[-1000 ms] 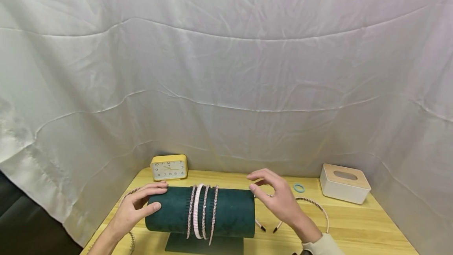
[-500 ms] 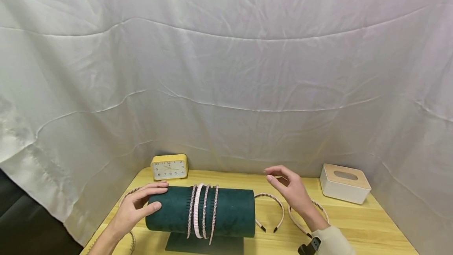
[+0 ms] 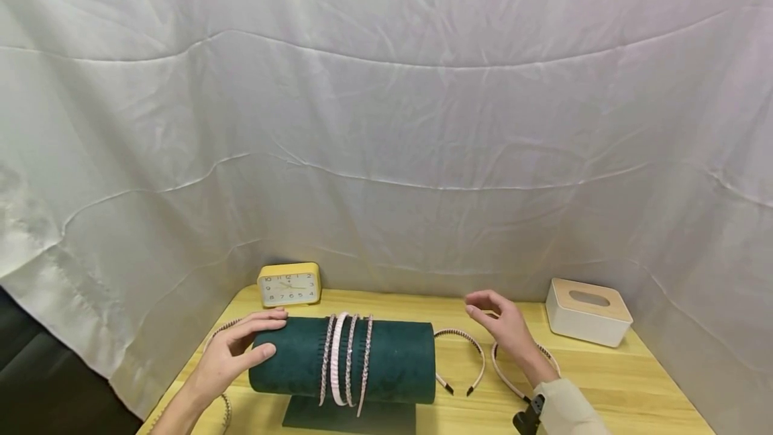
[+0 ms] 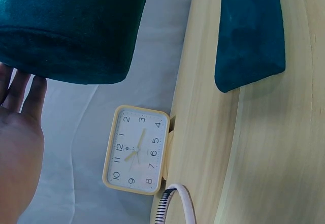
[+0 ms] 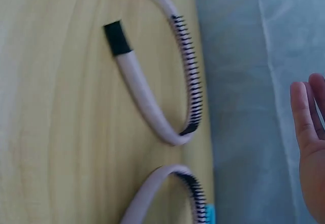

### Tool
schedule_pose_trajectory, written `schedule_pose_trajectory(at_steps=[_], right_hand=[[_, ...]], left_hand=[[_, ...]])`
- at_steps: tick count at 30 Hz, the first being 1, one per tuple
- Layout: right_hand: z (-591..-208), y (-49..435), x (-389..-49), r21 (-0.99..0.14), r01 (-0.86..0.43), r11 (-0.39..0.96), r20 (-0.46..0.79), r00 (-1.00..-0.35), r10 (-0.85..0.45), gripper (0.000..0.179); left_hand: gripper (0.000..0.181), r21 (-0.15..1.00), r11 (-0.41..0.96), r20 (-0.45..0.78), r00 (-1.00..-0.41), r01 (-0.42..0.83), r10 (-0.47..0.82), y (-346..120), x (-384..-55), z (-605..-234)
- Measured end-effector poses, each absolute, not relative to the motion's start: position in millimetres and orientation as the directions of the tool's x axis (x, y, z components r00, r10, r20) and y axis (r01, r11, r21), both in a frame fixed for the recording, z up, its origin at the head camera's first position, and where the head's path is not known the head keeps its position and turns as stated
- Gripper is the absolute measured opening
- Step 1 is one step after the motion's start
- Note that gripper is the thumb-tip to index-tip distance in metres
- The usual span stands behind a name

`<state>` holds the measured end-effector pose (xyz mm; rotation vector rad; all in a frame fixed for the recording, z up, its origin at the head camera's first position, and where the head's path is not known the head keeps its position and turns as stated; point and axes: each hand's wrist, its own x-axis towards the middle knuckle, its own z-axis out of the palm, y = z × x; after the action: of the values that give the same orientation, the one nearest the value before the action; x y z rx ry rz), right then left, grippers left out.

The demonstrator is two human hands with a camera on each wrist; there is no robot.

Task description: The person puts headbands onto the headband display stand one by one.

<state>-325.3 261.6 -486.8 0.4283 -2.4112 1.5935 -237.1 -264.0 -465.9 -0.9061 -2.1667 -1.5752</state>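
A dark green velvet headband roll [image 3: 401, 364] stands on a flat green base [image 3: 362, 418]. Around its middle hang several headbands with braided pink-brown bands, among them a wider pale pink headband [image 3: 335, 361]. My left hand [image 3: 223, 358] rests on the roll's left end, fingers extended over the top and thumb on the front. Holding nothing, my right hand [image 3: 507, 331] hovers right of the roll with its fingers loosely bent. Below it on the table lie a pale pink headband with black teeth [image 3: 482, 358] and a second toothed headband [image 3: 506, 381], partly hidden by the wrist.
A yellow alarm clock [image 3: 288, 287] stands at the back left, a white tissue box [image 3: 588, 324] at the back right. More headbands [image 3: 227, 415] lie left of the roll. A bit of a light blue ring [image 5: 209, 214] shows in the right wrist view. Grey curtain [image 3: 386, 220] surrounds the table.
My right hand has moved away from the roll's right end toward the right, uncovering the nearer headband and covering the blue ring. The left hand has stayed on the roll.
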Motion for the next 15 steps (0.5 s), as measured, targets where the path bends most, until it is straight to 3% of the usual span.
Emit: schedule_pose_trajectory(at_steps=[9,15], right_hand=[[-514,271,-342,-0.850,-0.239,0.469,0.223,-0.971,-0.090,0.033],[-530,276,-346,-0.844,-0.201,0.498,0.147,-0.978,-0.146,0.039]], left_hand=[[0.041,0.734,0.198,0.583,-0.753,0.649,0.307,-264,-237,-466],[0.041,0.736,0.197,0.581,-0.753,0.648,0.308,-264,-237,-466]])
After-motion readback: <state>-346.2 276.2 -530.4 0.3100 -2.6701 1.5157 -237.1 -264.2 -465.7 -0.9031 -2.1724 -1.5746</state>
